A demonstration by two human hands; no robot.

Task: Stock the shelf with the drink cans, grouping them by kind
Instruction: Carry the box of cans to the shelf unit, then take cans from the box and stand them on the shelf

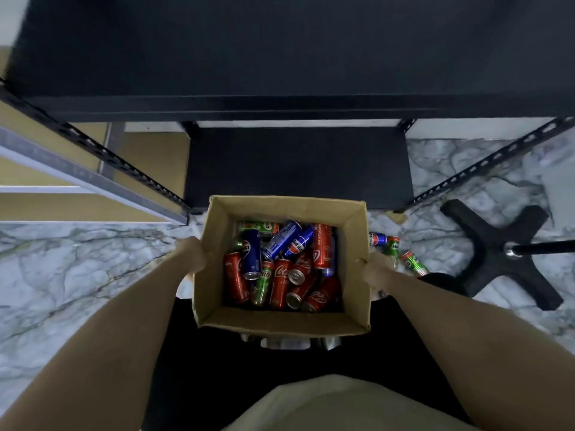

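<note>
Both hands grip an open cardboard box (pixel 281 321), left hand (pixel 190 255) and right hand (pixel 371 270) with fingers curled over its side walls. Inside lie jumbled Coca-Cola cans (pixel 280 286), Pepsi cans (pixel 252 255) and green Milo cans (pixel 259 227). Three loose cans (pixel 392 245) lie on the marble floor (pixel 77 275) right of the box, near a black chair base (pixel 501 253). The black shelf (pixel 280 73) stands beyond.

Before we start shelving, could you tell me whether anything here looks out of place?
Yes: three loose cans lie on the marble floor right of the cardboard box, outside it. Inside, the cans are jumbled, kinds mixed.
</note>
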